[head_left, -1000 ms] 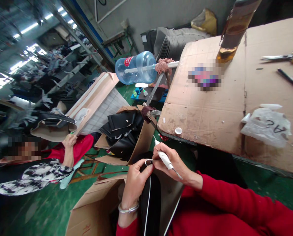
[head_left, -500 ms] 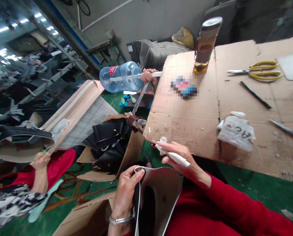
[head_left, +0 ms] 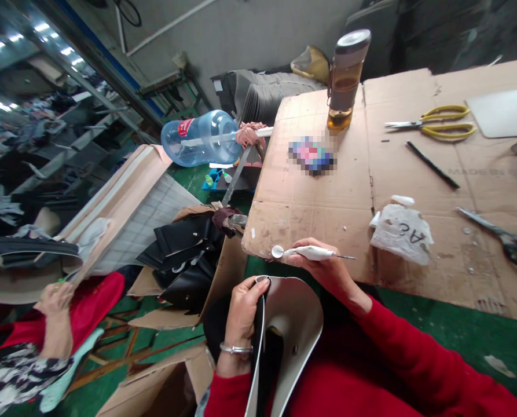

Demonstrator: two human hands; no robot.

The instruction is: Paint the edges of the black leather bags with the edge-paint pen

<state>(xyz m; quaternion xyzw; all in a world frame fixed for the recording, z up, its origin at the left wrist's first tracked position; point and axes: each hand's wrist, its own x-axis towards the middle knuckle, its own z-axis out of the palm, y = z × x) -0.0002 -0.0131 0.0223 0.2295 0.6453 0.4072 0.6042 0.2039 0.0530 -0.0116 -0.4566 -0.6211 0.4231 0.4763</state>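
My left hand is closed on the upper edge of a bag piece, black with a pale inner side and bent into a curve. A thin white edge runs down it. In my right hand is a white-handled awl, its thin metal spike pointing right. The awl's other end lies by a small round white cap at the table's near left corner. My right fingers are partly hidden behind the handle.
On the cardboard-covered table are yellow-handled scissors, a tea bottle, a crumpled plastic bag and dark scissors. A box of black bags stands left, near a co-worker's hand.
My right hand has turned the awl nearly level and brought its left end to the white cap. My left hand has risen slightly with the bag piece. The view has shifted.
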